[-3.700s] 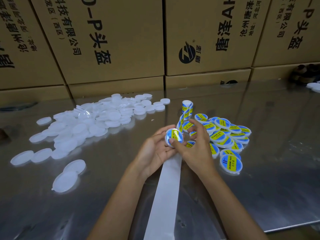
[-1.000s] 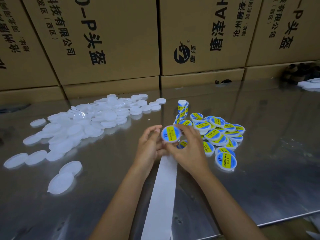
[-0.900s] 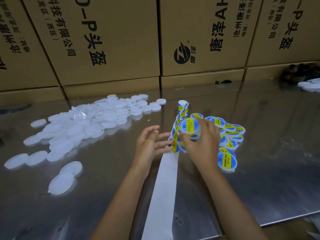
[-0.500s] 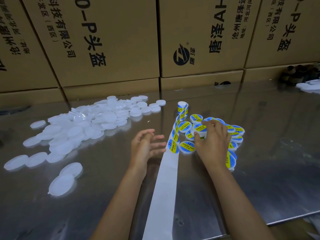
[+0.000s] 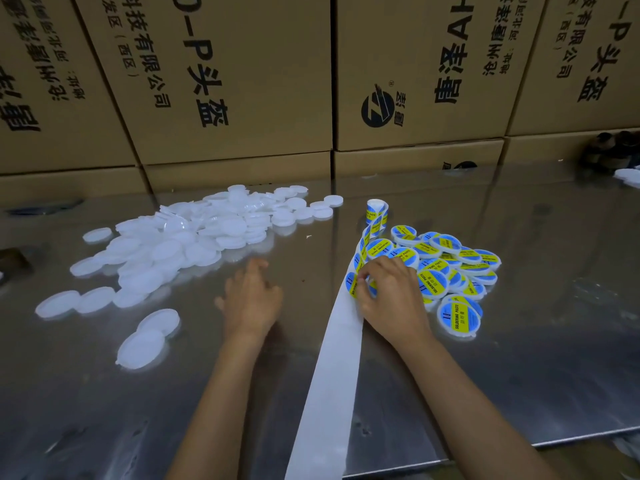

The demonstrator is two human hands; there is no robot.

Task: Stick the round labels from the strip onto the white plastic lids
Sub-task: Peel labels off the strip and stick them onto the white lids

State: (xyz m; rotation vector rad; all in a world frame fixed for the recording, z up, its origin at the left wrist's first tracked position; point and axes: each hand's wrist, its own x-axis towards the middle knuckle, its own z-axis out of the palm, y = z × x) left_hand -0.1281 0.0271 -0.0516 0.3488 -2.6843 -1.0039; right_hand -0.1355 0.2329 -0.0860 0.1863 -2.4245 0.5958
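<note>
My right hand (image 5: 391,292) is pinching the next label (image 5: 351,284) at the strip (image 5: 332,368), left hand (image 5: 251,299) loose and empty near the bare lids (image 5: 194,233), so I reckon it's peel, then grab a lid

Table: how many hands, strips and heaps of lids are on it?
Hands: 2, left hand and right hand, which pinches a label
Strip: 1
Lid heaps: 2, white heap and labelled heap
Total: 5
</note>
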